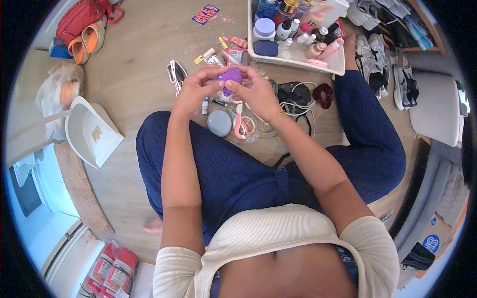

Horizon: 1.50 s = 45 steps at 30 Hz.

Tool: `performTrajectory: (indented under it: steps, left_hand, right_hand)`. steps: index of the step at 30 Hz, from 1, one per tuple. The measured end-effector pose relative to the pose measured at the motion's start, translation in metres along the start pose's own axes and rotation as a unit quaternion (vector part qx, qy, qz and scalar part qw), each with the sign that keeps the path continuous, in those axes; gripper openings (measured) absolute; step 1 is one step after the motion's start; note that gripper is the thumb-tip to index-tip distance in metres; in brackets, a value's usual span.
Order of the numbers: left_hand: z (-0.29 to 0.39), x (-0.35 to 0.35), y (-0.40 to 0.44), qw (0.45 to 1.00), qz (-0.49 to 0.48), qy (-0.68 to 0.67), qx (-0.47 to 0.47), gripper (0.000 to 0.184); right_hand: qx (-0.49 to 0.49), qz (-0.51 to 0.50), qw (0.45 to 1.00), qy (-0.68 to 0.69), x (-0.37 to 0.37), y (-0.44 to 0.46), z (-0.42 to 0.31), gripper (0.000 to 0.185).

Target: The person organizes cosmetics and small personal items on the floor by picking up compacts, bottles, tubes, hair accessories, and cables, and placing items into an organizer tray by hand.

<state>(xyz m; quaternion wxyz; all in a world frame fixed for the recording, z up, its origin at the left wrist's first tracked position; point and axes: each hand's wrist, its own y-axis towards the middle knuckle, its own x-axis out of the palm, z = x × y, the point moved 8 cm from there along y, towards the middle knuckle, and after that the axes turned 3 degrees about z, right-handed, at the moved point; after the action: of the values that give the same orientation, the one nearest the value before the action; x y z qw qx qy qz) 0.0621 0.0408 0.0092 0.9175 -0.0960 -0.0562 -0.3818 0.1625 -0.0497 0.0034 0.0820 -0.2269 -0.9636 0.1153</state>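
Left hand (199, 85) and right hand (259, 91) both have fingers curled closely round the purple bumpy item (231, 75), above the cluttered floor (144, 62) — a slackened pinch could drop it near the scissors (239, 118).

The blue-and-red card (205, 14) on the floor (144, 44) bears partly legible lettering, "AVE" above "STER".

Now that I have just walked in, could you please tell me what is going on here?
A seated person's left hand and right hand hold a small, textured purple object between them, above the wood-look floor. Nearer the body lie pink-and-white scissors and a round grey container. A white plastic bin holding bottles stands ahead, to the right.
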Motion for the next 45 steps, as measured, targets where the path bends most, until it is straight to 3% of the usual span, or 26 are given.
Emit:
performTrajectory:
  steps: [1, 3, 6, 8, 10, 11, 13, 14, 16, 20, 22, 23, 25, 28, 32, 34, 35, 36, 38, 41, 42, 44, 45]
  left_hand:
    - [-0.003, -0.001, 0.003, 1.0, -0.001, 0.0, 0.001, 0.017]
    - [-0.011, -0.026, 0.006, 0.988, 0.133, 0.076, -0.004, 0.007]
    - [-0.02, -0.055, 0.011, 0.978, 0.204, 0.024, -0.021, 0.014]
    - [-0.021, -0.064, 0.011, 0.976, 0.205, 0.066, -0.046, 0.018]
    - [-0.021, -0.062, 0.011, 0.932, 0.138, 0.306, -0.136, 0.023]
    - [-0.025, -0.058, 0.01, 0.932, 0.139, 0.305, -0.137, 0.023]
    - [-0.005, -0.033, 0.011, 0.947, 0.152, 0.269, 0.086, 0.03]
    - [-0.008, -0.032, 0.011, 0.947, 0.152, 0.269, 0.086, 0.03]
    - [-0.038, -0.012, 0.013, 0.97, 0.019, 0.231, -0.072, 0.036]
    - [-0.053, 0.03, 0.002, 0.98, -0.09, 0.132, -0.118, 0.046]
    - [-0.039, 0.043, 0.001, 0.99, -0.094, -0.009, -0.101, 0.056]
    - [-0.037, 0.043, 0.002, 0.99, -0.094, -0.008, -0.101, 0.056]
    - [-0.034, 0.035, 0.005, 0.994, -0.061, 0.024, -0.091, 0.061]
    - [-0.03, 0.031, 0.007, 0.996, -0.063, 0.018, -0.053, 0.057]
    - [-0.032, 0.036, 0.007, 0.995, -0.081, 0.007, -0.059, 0.055]
    - [-0.034, 0.035, 0.007, 0.993, -0.076, -0.014, -0.087, 0.055]
    - [-0.032, 0.035, 0.007, 0.993, -0.079, -0.012, -0.086, 0.055]
    - [-0.029, 0.031, 0.007, 0.996, -0.058, -0.007, -0.074, 0.052]
    - [-0.025, 0.029, 0.008, 0.997, -0.049, -0.004, -0.058, 0.05]
    - [-0.034, 0.02, 0.01, 0.998, -0.024, -0.031, -0.051, 0.057]
    - [-0.033, 0.026, 0.008, 0.998, -0.03, -0.034, -0.05, 0.057]
    - [-0.031, 0.034, 0.006, 0.994, -0.032, -0.087, -0.061, 0.059]
    - [-0.033, 0.038, 0.008, 0.992, -0.053, -0.074, -0.081, 0.064]
  right_hand:
    - [-0.004, 0.014, 1.0, -0.009, -0.003, 0.002, 0.001, 0.047]
    - [-0.037, 0.032, 0.995, -0.09, -0.01, 0.0, -0.001, 0.048]
    - [-0.109, 0.046, 0.97, -0.214, -0.022, -0.007, -0.012, 0.052]
    - [-0.151, 0.045, 0.954, -0.257, -0.025, -0.012, -0.018, 0.054]
    - [-0.225, 0.068, 0.943, -0.236, -0.028, -0.018, -0.025, 0.059]
    - [-0.224, 0.067, 0.943, -0.236, -0.029, -0.017, -0.022, 0.059]
    - [-0.286, 0.084, 0.912, -0.284, -0.028, -0.022, -0.029, 0.063]
    - [-0.286, 0.084, 0.912, -0.284, -0.029, -0.021, -0.028, 0.063]
    - [-0.357, 0.081, 0.869, -0.332, -0.024, -0.028, -0.037, 0.064]
    - [-0.411, 0.078, 0.816, -0.399, -0.016, -0.033, -0.043, 0.065]
    - [-0.394, 0.057, 0.854, -0.334, -0.018, -0.029, -0.04, 0.067]
    - [-0.395, 0.058, 0.854, -0.334, -0.017, -0.03, -0.039, 0.067]
    - [-0.218, 0.068, 0.969, -0.093, -0.035, -0.017, -0.016, 0.063]
    - [-0.156, 0.013, 0.988, 0.009, -0.038, -0.01, -0.006, 0.053]
    - [-0.152, 0.038, 0.979, -0.132, -0.038, -0.01, 0.003, 0.046]
    - [-0.033, 0.028, 0.998, 0.043, -0.039, -0.009, 0.021, 0.043]
    - [-0.036, 0.031, 0.998, 0.043, -0.043, -0.009, 0.018, 0.043]
    - [0.056, 0.022, 0.998, -0.028, -0.05, -0.011, 0.03, 0.04]
    - [0.144, 0.025, 0.984, -0.101, -0.06, -0.016, 0.048, 0.037]
    - [-0.118, -0.009, 0.993, 0.001, -0.035, -0.015, 0.014, 0.052]
    - [-0.12, -0.003, 0.993, -0.002, -0.031, -0.018, 0.008, 0.052]
    - [0.001, -0.069, 0.984, 0.161, -0.014, -0.019, 0.015, 0.059]
    - [0.021, -0.033, 0.981, 0.188, -0.016, -0.019, 0.012, 0.053]
